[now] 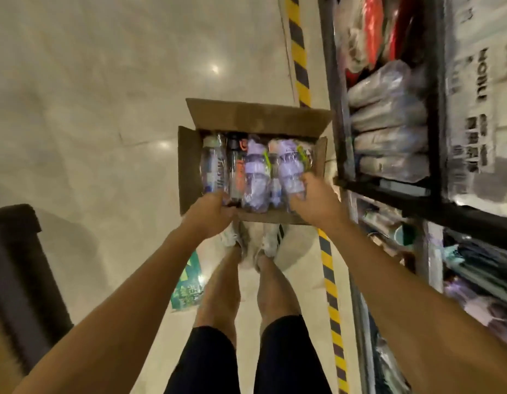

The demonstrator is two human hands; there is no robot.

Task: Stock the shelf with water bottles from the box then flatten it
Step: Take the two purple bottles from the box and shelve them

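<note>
Left grip point(215, 213): clenched on near rim of open brown cardboard box point(255, 118).
Right grip point(313, 200): grasped rightmost lilac plastic water bottle point(287, 166) in box, long axis pointing away.
Black metal shelf point(438, 123): lay right of box, nearest Right grip.

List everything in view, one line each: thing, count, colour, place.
cardboard box: one, brown, open on the floor
water bottles: about six (blurred), purple, black-orange, clear; lying in the box
shelf: one, black frame, right
wrapped bundles: several, grey and red, on the shelf
hazard tape: one strip, yellow-black, floor along the shelf
green sheet: one, floor, lower left of the box
dark furniture: one, left edge
shoes: two, white, behind the box
left hand: grips the box's near rim
right hand: grips the rightmost purple bottle
</note>
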